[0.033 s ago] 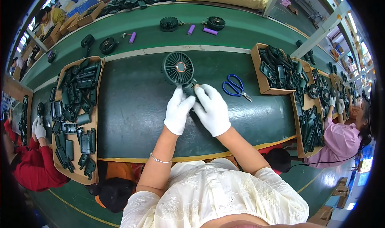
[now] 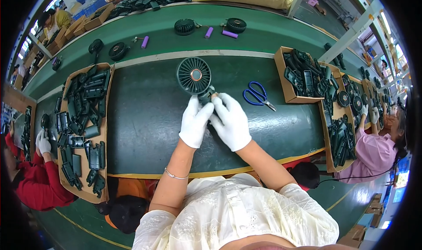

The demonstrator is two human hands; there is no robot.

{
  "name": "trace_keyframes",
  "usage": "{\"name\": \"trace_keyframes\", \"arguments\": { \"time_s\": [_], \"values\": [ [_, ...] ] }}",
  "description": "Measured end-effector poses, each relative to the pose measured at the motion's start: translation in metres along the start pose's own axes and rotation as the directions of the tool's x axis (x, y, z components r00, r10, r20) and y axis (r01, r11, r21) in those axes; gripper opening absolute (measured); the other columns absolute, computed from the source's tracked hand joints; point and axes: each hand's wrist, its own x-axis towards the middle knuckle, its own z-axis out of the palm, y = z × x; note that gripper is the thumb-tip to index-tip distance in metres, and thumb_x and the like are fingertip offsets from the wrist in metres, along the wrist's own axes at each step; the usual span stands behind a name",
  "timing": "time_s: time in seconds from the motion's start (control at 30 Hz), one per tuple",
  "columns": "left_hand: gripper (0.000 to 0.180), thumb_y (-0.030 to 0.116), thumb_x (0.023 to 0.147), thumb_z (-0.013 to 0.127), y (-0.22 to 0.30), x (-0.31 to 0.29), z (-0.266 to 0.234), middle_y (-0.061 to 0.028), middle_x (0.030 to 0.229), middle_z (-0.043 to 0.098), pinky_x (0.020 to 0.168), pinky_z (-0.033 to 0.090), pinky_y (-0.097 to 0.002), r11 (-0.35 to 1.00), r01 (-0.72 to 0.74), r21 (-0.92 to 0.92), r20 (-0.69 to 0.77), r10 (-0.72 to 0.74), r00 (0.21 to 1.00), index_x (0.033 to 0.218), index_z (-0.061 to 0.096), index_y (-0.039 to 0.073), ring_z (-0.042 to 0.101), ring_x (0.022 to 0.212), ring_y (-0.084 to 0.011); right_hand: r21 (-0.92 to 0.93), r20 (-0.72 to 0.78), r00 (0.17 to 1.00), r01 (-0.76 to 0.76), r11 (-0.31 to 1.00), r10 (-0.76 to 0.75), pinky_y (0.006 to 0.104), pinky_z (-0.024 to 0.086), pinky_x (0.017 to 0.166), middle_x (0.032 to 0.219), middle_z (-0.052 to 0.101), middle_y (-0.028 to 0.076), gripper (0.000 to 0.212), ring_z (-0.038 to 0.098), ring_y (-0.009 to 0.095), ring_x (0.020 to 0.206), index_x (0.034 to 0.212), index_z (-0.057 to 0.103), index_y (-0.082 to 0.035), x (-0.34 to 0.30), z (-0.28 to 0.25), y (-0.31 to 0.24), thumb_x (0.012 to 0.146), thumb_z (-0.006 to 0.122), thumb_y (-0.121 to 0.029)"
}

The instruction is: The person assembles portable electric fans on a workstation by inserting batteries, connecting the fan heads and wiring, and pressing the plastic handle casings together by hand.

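Holding the fan (image 2: 194, 76), fingers (image 2: 220, 105) curl nearly closed; contact partly hidden.

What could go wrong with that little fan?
The fan might slip: the left hand and right hand hold it near its lower end, with its round head sticking out beyond them. The blue-handled scissors lie uncovered on the table to the right, so a careless reach could perhaps end in a poke.
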Motion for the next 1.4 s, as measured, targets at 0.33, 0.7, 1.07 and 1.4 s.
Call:
{"name": "trace_keyframes", "arguments": {
  "time_s": [0.33,0.7,1.07,1.4],
  "values": [
    [0.037,0.016,0.098,0.057,0.004,0.002,-0.012,-0.0163,0.120,0.063,0.105,0.044,-0.0390,1.000,-0.010,-0.024,0.077,0.012,0.997,0.127,0.054,-0.005,0.060,0.114,-0.0256,0.538,0.515,0.751,-0.659,0.526,0.414,0.0296,0.055,0.077,0.105,0.068,0.013,0.030,0.068,0.017,0.087,0.109,0.065,0.001,-0.001,-0.017,0.010,0.083,0.071,-0.014],
    [0.051,0.017,0.097,0.057,0.018,-0.002,0.003,-0.0219,0.124,0.061,0.101,0.051,-0.0449,0.993,0.115,-0.016,0.094,-0.113,0.989,0.140,0.041,-0.005,0.063,0.116,-0.0333,0.456,0.707,0.609,-0.781,0.427,0.360,0.0255,0.050,0.051,0.081,0.072,0.007,0.029,0.063,0.013,0.056,0.094,0.067,-0.003,-0.003,-0.021,0.008,0.089,0.065,-0.032],
    [0.055,0.029,0.101,0.054,0.012,-0.001,0.005,-0.0208,0.125,0.060,0.097,0.053,-0.0446,0.981,0.190,-0.048,0.133,-0.183,0.974,0.144,0.038,0.001,0.063,0.113,-0.0318,0.564,0.803,0.570,-0.821,0.087,0.174,0.0220,0.047,0.045,0.083,0.072,0.010,0.041,0.064,0.012,0.057,0.103,0.065,-0.001,-0.011,-0.016,0.024,0.095,0.061,-0.041],
    [0.056,0.048,0.099,0.058,0.005,0.024,-0.012,-0.0049,0.086,0.056,0.047,0.045,-0.0276,0.931,0.352,0.100,-0.241,-0.320,0.916,0.131,0.049,0.002,0.056,0.064,-0.0141,0.424,0.903,0.424,-0.906,0.022,0.064,0.0262,0.050,0.050,0.083,0.070,0.011,0.047,0.064,0.015,0.062,0.124,0.062,0.003,-0.008,-0.013,0.019,0.101,0.051,-0.037]
  ]
}}
